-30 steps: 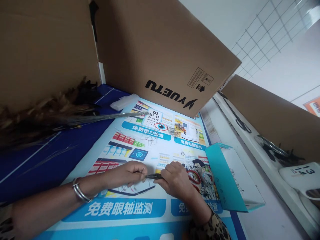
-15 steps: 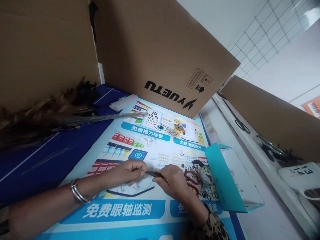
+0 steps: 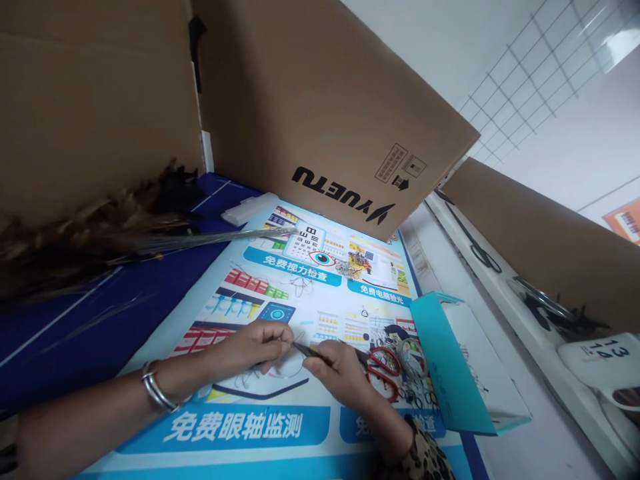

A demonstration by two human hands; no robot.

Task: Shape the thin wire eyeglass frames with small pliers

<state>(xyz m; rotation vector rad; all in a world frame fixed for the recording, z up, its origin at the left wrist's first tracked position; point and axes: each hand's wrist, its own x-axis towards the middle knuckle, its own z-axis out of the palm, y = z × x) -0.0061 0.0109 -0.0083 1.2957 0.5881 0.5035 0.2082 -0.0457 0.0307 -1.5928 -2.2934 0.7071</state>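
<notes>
My left hand (image 3: 267,343), with silver bangles at the wrist, is closed in a pinch on a thin wire (image 3: 300,338) that loops beyond the fingertips. My right hand (image 3: 340,373) is wrapped round dark pointed pliers (image 3: 307,351), whose tip meets the left fingertips. The pliers' handles are mostly hidden in the palm. Right of that hand lie red-handled scissors (image 3: 385,360), a clear roll of tape or wire (image 3: 413,357) and several small wire rings (image 3: 415,393). Under both hands spreads a printed poster sheet (image 3: 237,423).
A teal open box (image 3: 453,373) stands at the right. Large cardboard panels (image 3: 320,100) rise behind. Feathery brown material (image 3: 100,227) and a bundle of thin wires (image 3: 240,233) lie at the left. A translucent case (image 3: 250,208) sits at the back; black scissors (image 3: 485,257) are on the right ledge.
The pliers have turned slightly, their tip still at the left fingertips. My right hand has shifted a little downward. The left hand stays nearly in place, and the camera view has moved slightly.
</notes>
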